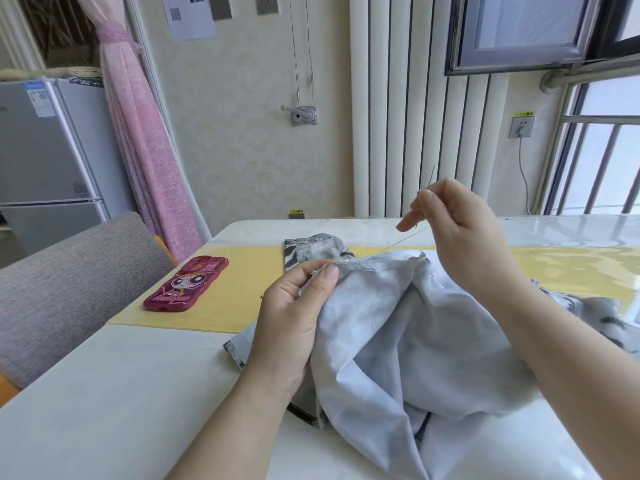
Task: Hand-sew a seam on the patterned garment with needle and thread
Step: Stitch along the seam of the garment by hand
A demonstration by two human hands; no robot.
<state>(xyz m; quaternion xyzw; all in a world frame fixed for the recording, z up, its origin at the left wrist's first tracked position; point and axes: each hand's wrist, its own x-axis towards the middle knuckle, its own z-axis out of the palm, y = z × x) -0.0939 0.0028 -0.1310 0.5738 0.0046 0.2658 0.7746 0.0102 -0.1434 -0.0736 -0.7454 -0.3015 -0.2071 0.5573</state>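
While the L hand (294, 317) pinches the folded edge of the thin pale grey-white cloth garment (398, 341) btw thumb and forefinger, the other fingers are curled under the fabric. This garment lies in soft, crumpled folds on the glossy white table (104, 393), in front of the person and partly over a flat yellow mat (214, 299). Its plain inner side faces up; a grey, black and white patterned part shows at the far end. The pinched edge looks a bit frayed and runs approx. left to right across the view, from the L thumb toward the R wrist.

The R hand (460, 230) is raised above the table, past the garment's far edge. Its thumb and forefinger are closed on a thin, straight metal needle (431, 174), w/ the remaining fingers folded in. The needle's long axis is nearly upright, leaning slightly right; the upper end points up toward the wall. Which end is the tip, I cannot tell. A very fine pale thread (405, 237) goes from this hand down-left toward the garment edge, stretched straight.

On the mat, well apart to the left, lies a dark pink, rounded phone case w/ cartoon face (187, 284). A grey woven-fabric chair (69, 271) stands at the table's left side.
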